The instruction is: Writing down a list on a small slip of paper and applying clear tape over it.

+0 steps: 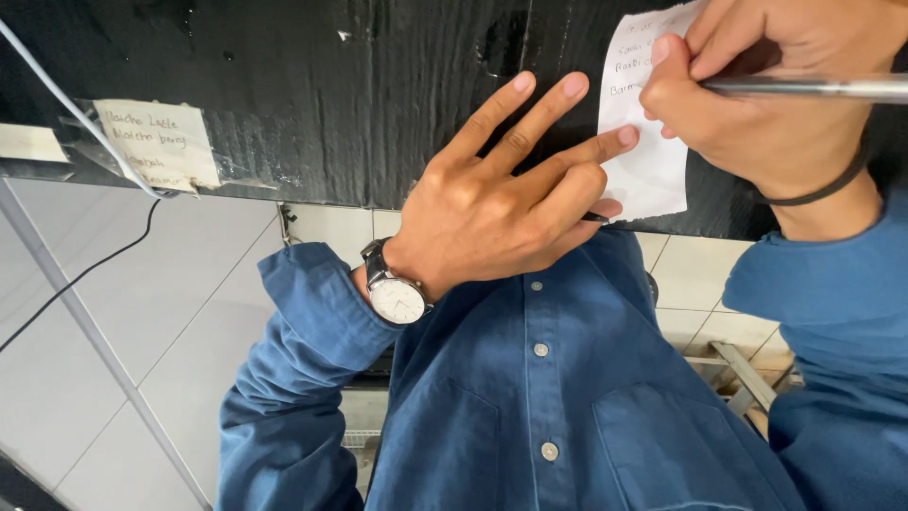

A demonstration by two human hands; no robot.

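Observation:
A white paper slip [653,170] with handwriting lies on a black table top [331,104]. My left hand [511,199] rests flat on the table with fingers spread, its fingertips pressing the slip's left edge. A white-faced wristwatch [392,293] sits on that wrist. My right hand [766,95] grips a silver pen [813,87] over the upper part of the slip; the pen tip is hidden behind my fingers. A black band circles my right wrist.
Another handwritten paper note [156,142] under clear tape sits at the table's left edge. A white cable [66,104] and a black cord [85,270] run across the left. White floor tiles [170,331] show below, with a metal frame [747,374] at right.

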